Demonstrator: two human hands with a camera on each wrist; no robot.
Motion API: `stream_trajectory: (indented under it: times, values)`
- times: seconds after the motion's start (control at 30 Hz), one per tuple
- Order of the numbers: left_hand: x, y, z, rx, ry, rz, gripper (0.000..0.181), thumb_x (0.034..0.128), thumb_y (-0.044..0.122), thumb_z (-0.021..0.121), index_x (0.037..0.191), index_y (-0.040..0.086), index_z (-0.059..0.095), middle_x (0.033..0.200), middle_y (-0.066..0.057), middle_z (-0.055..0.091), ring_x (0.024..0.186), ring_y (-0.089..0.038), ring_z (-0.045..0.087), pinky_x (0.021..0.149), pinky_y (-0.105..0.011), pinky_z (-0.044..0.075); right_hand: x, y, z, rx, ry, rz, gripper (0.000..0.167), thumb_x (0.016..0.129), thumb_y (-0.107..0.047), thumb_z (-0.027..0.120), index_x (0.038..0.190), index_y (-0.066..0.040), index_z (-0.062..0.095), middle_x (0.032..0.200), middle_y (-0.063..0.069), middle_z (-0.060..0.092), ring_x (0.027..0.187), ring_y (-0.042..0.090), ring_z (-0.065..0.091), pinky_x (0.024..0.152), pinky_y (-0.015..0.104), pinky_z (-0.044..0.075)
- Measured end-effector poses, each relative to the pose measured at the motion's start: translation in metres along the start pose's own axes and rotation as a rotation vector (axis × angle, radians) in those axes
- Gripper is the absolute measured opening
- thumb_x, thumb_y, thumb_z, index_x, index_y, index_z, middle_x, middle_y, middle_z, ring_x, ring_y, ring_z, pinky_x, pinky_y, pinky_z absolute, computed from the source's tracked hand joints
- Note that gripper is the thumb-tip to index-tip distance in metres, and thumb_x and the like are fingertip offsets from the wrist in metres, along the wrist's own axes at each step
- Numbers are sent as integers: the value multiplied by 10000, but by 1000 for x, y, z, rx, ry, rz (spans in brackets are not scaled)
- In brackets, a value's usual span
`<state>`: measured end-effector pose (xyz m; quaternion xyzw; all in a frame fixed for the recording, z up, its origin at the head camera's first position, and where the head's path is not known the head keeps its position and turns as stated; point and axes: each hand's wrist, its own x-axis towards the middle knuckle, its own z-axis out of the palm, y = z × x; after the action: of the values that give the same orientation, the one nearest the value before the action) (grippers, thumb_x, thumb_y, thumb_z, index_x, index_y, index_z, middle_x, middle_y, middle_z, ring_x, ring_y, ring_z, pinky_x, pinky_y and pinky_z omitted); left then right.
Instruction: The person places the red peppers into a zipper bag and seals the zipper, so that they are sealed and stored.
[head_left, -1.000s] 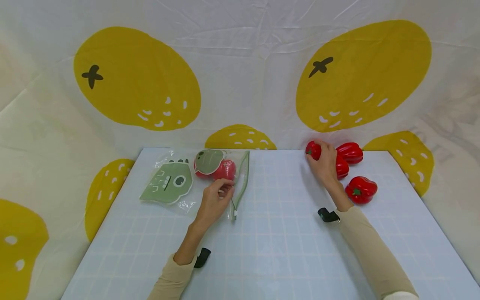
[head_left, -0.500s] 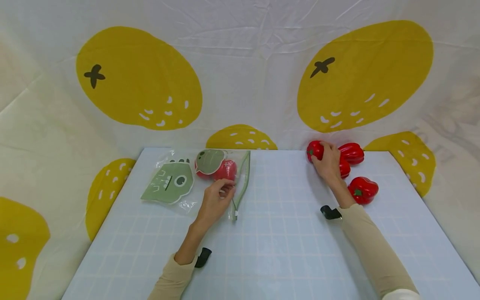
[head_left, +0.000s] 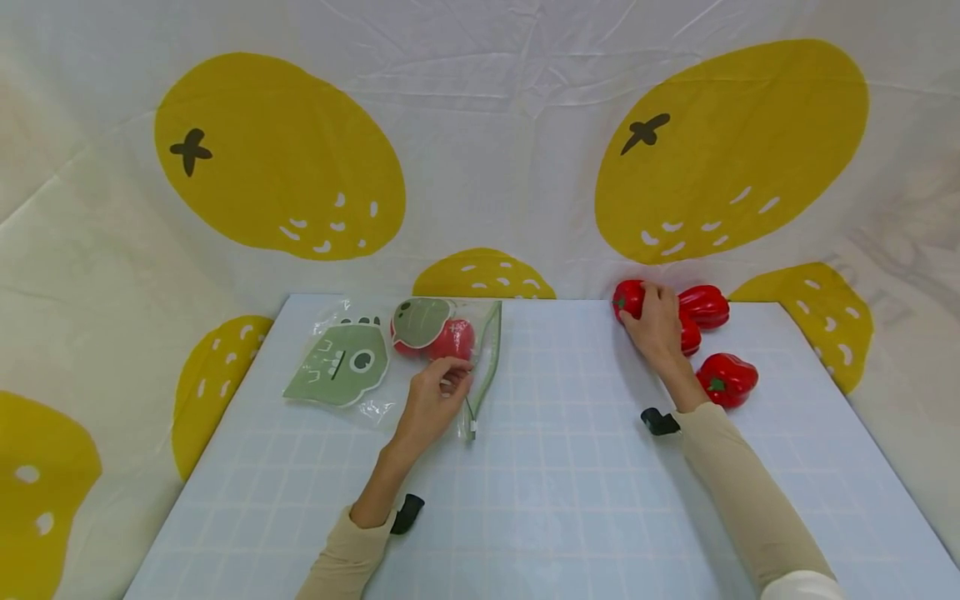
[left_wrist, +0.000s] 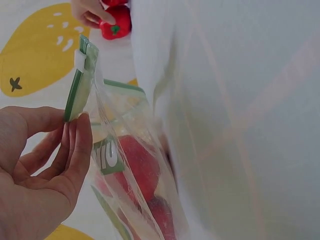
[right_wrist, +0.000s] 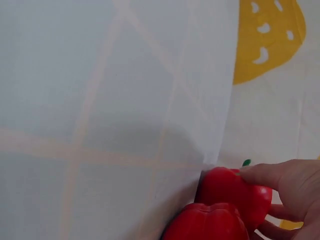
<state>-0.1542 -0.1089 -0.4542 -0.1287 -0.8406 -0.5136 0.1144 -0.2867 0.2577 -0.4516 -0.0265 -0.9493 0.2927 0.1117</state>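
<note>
My left hand [head_left: 435, 400] pinches the green zip edge of a clear zip bag [left_wrist: 82, 80], near its white slider. The bag [head_left: 333, 367] lies at the back left, printed with green cartoon shapes. Rounded red things [head_left: 452, 340] show through its plastic; their kind is partly hidden. At the back right, my right hand [head_left: 656, 329] grips a red bell pepper [head_left: 626, 297] with a green stem, thumb on one side and fingers round the other. In the right wrist view the same bell pepper [right_wrist: 235, 192] sits behind another red pepper [right_wrist: 207, 223].
Around my right hand lie more red peppers: one elongated [head_left: 705, 307], one partly behind the hand [head_left: 689, 335], and one nearer with its green stem showing [head_left: 726, 380]. The pale gridded table [head_left: 555, 483] ends at a cloth backdrop [head_left: 495, 167] printed with yellow fruit.
My right hand has shifted slightly right around the bell pepper, and more of the pepper shows. The left hand stays at the bag's edge.
</note>
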Motion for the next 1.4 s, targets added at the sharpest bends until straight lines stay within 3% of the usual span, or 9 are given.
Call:
stream_trajectory:
  times: [0.5, 0.77, 1.17, 1.4]
  values:
    - [1, 2, 1, -11, -4, 0, 176, 935, 6, 727, 1109, 16, 705, 988, -68, 695, 878, -212, 644, 791, -288, 599, -3, 5, 1, -56, 58, -119, 557, 929, -64, 733, 1386, 93, 456, 1339, 340, 471, 1243, 483, 439, 1040, 662, 448]
    - [1, 2, 0, -2, -10, -27, 177, 943, 23, 726, 1119, 29, 704, 999, -59, 694, 889, -191, 642, 803, -258, 591, -7, 3, -2, -21, 60, -172, 550, 926, -72, 745, 1382, 105, 494, 1355, 350, 506, 1220, 498, 481, 1039, 663, 446]
    - [0, 2, -1, -4, -6, -8, 202, 928, -1, 735, 1127, 11, 700, 1003, -66, 698, 888, -209, 646, 802, -275, 597, -20, -3, -4, 23, 4, -156, 637, 897, -134, 789, 1423, 58, 486, 1384, 300, 530, 1236, 455, 506, 1003, 637, 490]
    - [0, 0, -1, -3, 4, 2, 208, 917, -9, 746, 1119, 7, 703, 993, -73, 702, 879, -214, 650, 799, -295, 603, -29, -8, -3, 102, 2, -159, 630, 904, -164, 795, 1421, 46, 503, 1373, 273, 566, 1224, 430, 536, 986, 613, 514]
